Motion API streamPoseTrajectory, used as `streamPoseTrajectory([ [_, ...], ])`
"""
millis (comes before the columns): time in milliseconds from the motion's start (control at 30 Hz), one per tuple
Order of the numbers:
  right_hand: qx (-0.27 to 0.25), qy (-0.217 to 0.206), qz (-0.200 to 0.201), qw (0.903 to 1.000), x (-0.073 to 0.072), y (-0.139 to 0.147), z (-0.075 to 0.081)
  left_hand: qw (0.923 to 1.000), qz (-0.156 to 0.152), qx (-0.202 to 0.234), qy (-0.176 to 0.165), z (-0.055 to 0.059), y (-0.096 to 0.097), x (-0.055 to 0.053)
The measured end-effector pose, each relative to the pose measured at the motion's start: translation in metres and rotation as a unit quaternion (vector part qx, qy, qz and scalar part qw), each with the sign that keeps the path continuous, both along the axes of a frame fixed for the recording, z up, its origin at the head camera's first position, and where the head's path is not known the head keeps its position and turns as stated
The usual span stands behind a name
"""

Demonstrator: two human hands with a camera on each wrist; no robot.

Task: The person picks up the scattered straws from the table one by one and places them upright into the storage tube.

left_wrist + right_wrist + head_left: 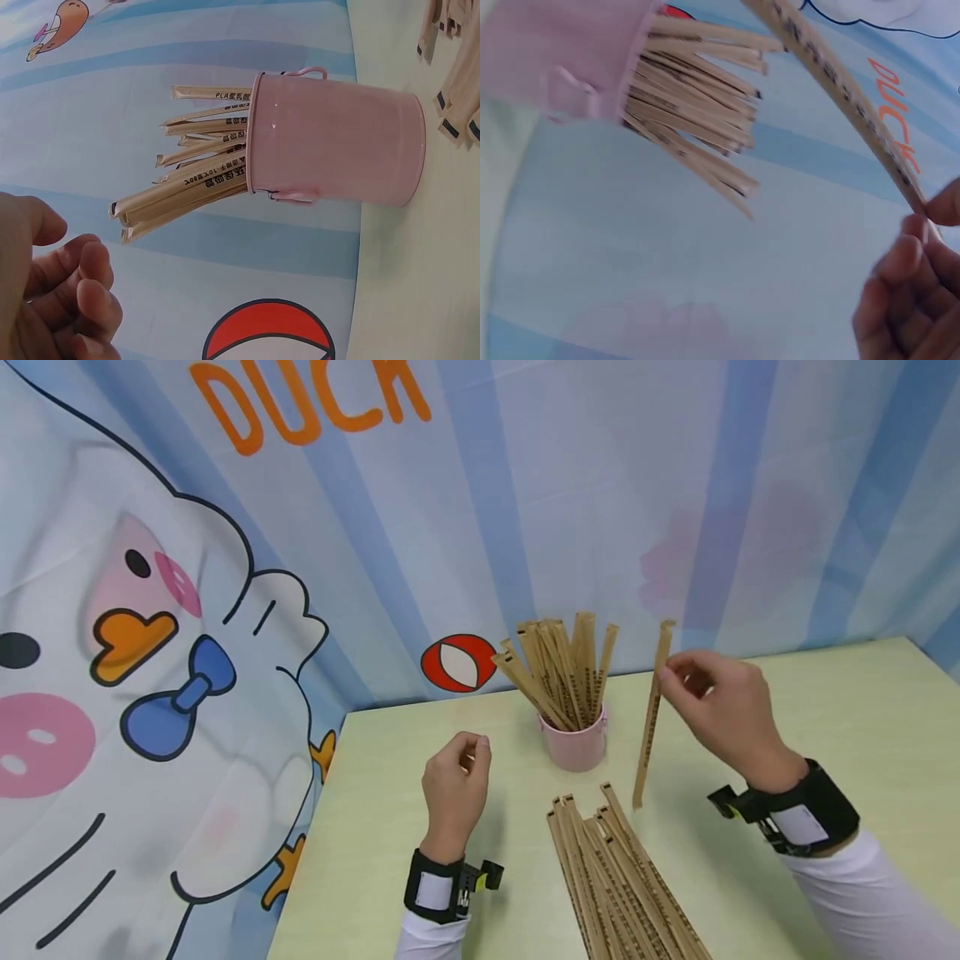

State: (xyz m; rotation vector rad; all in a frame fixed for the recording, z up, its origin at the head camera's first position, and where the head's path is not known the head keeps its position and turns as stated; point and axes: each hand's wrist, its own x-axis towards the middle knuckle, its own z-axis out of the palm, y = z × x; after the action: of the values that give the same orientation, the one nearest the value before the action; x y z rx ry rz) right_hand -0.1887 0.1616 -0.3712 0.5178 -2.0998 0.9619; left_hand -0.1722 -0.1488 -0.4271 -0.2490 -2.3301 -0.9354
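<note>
Between thumb and fingertips, my right hand (pixel 722 714) pinches one paper-wrapped drinking straw (pixel 649 739) near its upper end. The straw hangs nearly upright to the right of a small pink bucket (pixel 574 750). Many more wrapped straws (pixel 557 672) stand fanned out in that bucket, their tops leaning over its rim. My left hand (pixel 454 789) hovers left of the bucket with loosely curled fingers. In the left wrist view, a gap shows between its thumb and fingers (pixel 96 259), and it holds nothing. A pile of wrapped straws (pixel 622 885) lies on the table in front of the bucket.
The pale table (pixel 840 727) backs onto a blue striped cloth (pixel 585 510) with cartoon prints and orange letters. A large white duck print (pixel 247 810) is on the cloth at the left. Black camera straps (pixel 813 810) circle both wrists.
</note>
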Motion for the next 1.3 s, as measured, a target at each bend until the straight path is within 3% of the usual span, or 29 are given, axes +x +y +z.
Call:
streamPoseTrajectory([
  [200, -0.072, 0.101, -0.002, 0.9923, -0.029, -0.005, 0.031, 1.0, -0.003, -0.001, -0.004, 0.001, 0.0, 0.002],
  [400, -0.086, 0.137, 0.005, 0.9868, -0.055, -0.018, 0.034, 1.0, -0.004, -0.003, -0.006, 0.003, 0.0, 0.005],
  [700, -0.026, 0.102, -0.002, 0.9945, -0.077, -0.032, -0.005, 1.0, -0.006, -0.001, 0.003, 0.003, 0.0, 0.005],
  [1033, 0.046, 0.016, 0.017, 0.9987, -0.082, -0.045, -0.049, 1.0, -0.005, -0.005, 0.004, 0.001, -0.001, 0.005],
  [1300, 0.069, -0.034, 0.019, 0.9968, -0.084, -0.051, -0.068, 1.0, -0.006, -0.005, 0.005, 0.002, -0.001, 0.005],
])
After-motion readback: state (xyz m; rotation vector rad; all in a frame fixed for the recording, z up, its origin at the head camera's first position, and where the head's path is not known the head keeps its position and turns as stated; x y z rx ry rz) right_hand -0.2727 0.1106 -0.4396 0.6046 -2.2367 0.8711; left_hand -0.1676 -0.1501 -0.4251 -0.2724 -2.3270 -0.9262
